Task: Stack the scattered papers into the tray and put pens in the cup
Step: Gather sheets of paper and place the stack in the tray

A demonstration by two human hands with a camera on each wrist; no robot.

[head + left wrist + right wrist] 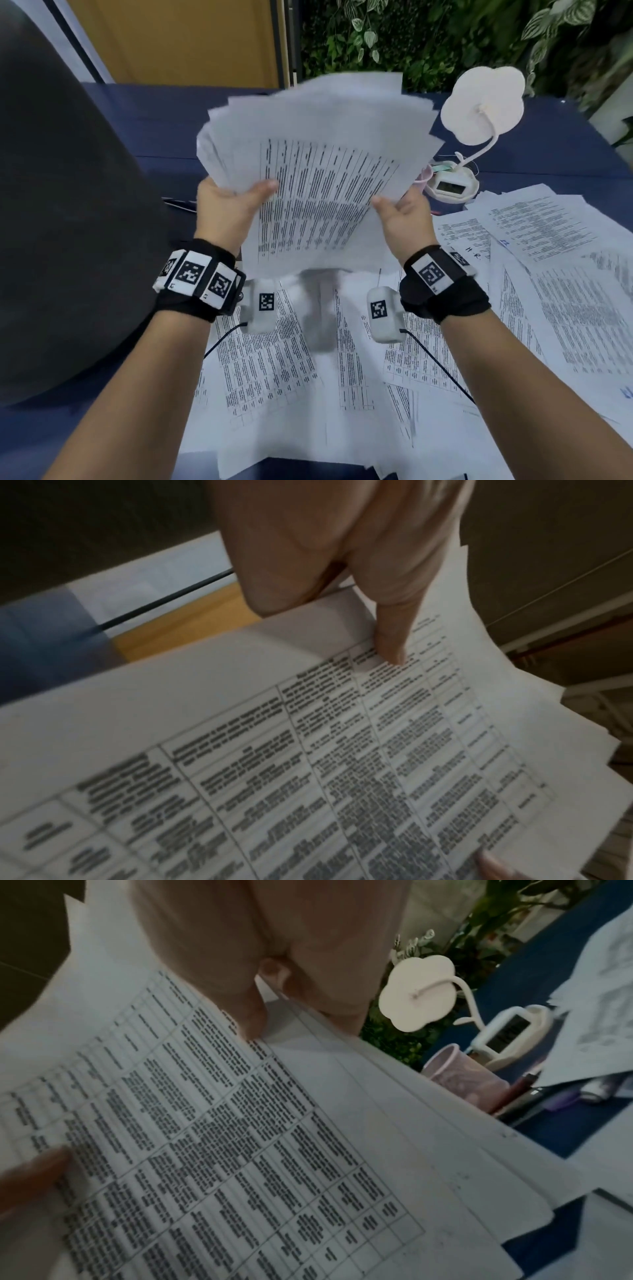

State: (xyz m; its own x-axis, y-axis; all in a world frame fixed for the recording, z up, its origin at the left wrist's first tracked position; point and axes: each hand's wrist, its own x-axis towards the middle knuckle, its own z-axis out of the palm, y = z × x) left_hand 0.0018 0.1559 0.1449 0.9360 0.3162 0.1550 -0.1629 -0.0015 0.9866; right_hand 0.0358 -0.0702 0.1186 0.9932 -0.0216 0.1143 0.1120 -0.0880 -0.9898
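Both hands hold a stack (318, 178) of printed papers up off the tabletop (144, 123), tilted toward the head camera. The left hand (224, 209) grips the stack's near left edge, thumb pressed on the top sheet, fingers behind it. The right hand (402, 214) grips the near right edge the same way. The stack's far edges are fanned and uneven, and its sheets are not squared.

Loose papers (534, 267) cover the tabletop under the forearms and out to the right, overlapping, some running past the near edge. Bare blue surface lies to the left and behind the stack.

A cup (462, 1074) stands behind the stack's right corner, beside a white lamp (479, 109); in the head view the cup is almost wholly hidden. Pens (514, 1096) lie just beside it, partly under paper. A dark rounded shape fills the left of the head view, blurred. No tray can be made out. The print is too blurred to read.
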